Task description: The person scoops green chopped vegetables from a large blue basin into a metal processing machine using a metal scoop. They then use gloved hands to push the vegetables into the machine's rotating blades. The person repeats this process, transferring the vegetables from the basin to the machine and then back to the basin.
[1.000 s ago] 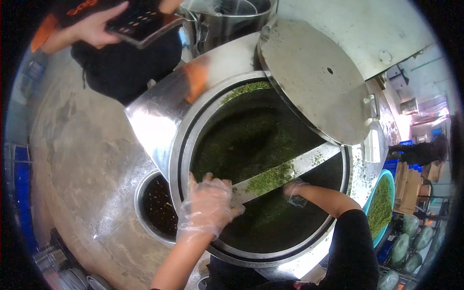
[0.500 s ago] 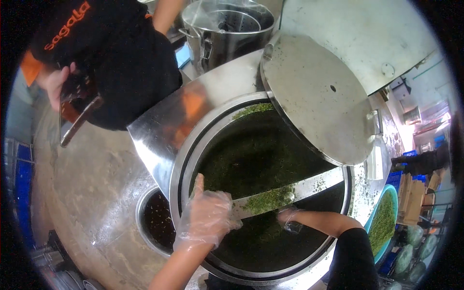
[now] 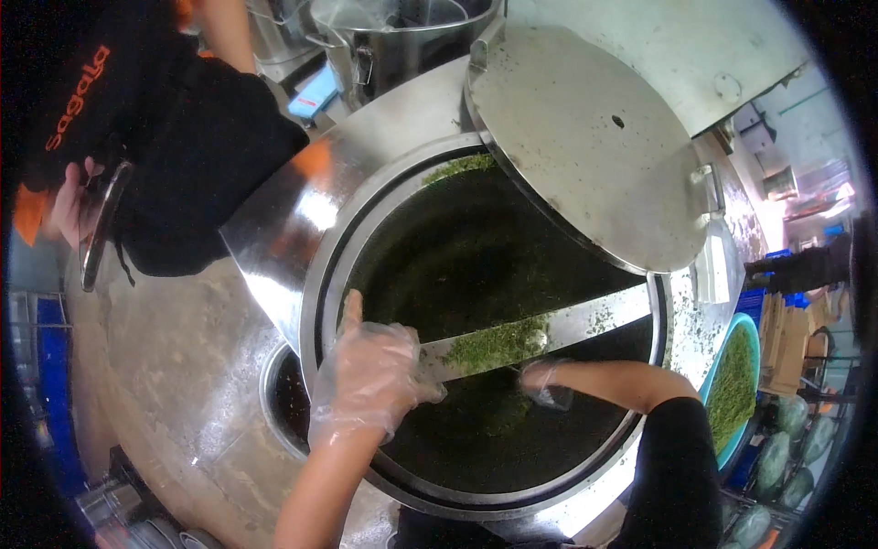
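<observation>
My left hand (image 3: 370, 371), in a clear plastic glove, rests over the left end of a flat metal crossbar (image 3: 599, 313) and the drum's rim. One finger points up along the rim; the thumb lies apart toward the bar's near side. The crossbar spans a round steel drum (image 3: 325, 302) and carries chopped green leaves (image 3: 498, 341). My right hand (image 3: 541, 379), also gloved, reaches down into the drum on the near side of the bar. Its fingers are hidden in the dark interior, where some green bits cling. A round steel lid (image 3: 585, 146) stands tilted open at the far right.
A co-worker in black (image 3: 206, 146) stands at the left, holding a flat, dark-edged object (image 3: 105, 224). Below the drum's left side is a round container (image 3: 285, 403) of dark contents. A turquoise tub (image 3: 747, 334) of chopped greens is at right; a steel pot (image 3: 402, 55) stands behind.
The view has shifted, so the drum sits a little farther left and higher. My hands keep about the same places on and in it. The co-worker's flat object has turned more upright.
</observation>
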`<state>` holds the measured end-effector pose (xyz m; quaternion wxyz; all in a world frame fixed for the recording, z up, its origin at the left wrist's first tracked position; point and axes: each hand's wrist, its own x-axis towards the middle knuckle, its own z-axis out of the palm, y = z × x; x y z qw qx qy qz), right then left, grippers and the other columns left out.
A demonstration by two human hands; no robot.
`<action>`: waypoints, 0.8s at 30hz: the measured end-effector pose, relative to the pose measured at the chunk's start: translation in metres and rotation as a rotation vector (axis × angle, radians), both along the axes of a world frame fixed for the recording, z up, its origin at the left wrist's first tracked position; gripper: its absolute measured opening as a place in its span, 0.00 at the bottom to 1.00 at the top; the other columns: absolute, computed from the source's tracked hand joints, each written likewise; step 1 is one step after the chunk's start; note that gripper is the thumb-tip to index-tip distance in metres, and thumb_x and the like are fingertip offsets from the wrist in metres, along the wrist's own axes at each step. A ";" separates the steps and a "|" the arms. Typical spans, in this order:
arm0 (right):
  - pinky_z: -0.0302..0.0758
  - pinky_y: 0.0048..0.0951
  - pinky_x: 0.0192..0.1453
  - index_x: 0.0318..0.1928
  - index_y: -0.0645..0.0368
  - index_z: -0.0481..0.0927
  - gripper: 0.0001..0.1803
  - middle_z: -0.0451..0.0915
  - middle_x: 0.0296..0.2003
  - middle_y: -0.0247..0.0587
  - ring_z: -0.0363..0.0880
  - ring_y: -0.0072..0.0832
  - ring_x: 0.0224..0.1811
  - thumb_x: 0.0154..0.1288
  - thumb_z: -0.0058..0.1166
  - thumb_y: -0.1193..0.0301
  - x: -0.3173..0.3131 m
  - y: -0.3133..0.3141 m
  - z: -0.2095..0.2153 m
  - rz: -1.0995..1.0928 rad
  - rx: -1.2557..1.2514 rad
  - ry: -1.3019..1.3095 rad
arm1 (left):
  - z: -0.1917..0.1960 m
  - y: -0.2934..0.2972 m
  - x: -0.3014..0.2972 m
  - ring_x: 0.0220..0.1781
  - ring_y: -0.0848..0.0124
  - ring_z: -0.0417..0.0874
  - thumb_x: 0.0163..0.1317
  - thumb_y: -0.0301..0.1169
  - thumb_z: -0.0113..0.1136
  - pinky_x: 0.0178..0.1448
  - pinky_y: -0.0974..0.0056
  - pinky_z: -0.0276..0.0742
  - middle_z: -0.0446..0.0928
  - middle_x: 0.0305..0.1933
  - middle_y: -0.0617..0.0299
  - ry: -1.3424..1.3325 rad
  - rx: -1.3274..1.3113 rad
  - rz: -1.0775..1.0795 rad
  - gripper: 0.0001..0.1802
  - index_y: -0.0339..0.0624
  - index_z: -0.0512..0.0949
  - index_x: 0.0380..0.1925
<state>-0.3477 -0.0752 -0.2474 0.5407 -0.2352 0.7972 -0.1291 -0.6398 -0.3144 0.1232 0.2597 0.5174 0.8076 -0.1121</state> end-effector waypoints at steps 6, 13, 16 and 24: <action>0.78 0.46 0.45 0.45 0.59 0.85 0.14 0.85 0.38 0.49 0.83 0.40 0.38 0.66 0.52 0.66 -0.007 -0.033 0.030 -0.765 0.242 -0.213 | 0.002 -0.004 0.003 0.44 0.64 0.86 0.49 0.68 0.64 0.82 0.45 0.44 0.84 0.34 0.57 0.015 -0.012 0.016 0.38 0.42 0.83 0.39; 0.78 0.45 0.46 0.47 0.60 0.84 0.15 0.85 0.40 0.49 0.83 0.41 0.40 0.67 0.51 0.66 -0.022 -0.010 0.052 -0.324 -0.014 -0.199 | -0.003 -0.006 0.001 0.43 0.64 0.86 0.50 0.70 0.62 0.82 0.44 0.42 0.84 0.35 0.56 0.010 -0.014 0.005 0.40 0.41 0.82 0.41; 0.78 0.45 0.46 0.47 0.61 0.84 0.15 0.85 0.41 0.49 0.83 0.41 0.41 0.67 0.51 0.66 -0.023 -0.010 0.054 -0.317 -0.022 -0.215 | 0.003 -0.004 0.004 0.44 0.64 0.86 0.51 0.71 0.60 0.82 0.43 0.41 0.84 0.35 0.56 0.020 -0.031 -0.015 0.42 0.41 0.82 0.43; 0.78 0.44 0.47 0.49 0.62 0.83 0.16 0.85 0.43 0.49 0.83 0.42 0.44 0.68 0.50 0.67 -0.029 -0.009 0.089 -0.215 -0.048 -0.231 | 0.003 -0.003 0.009 0.47 0.63 0.86 0.50 0.73 0.59 0.82 0.44 0.41 0.85 0.37 0.54 -0.040 -0.111 -0.014 0.45 0.40 0.82 0.45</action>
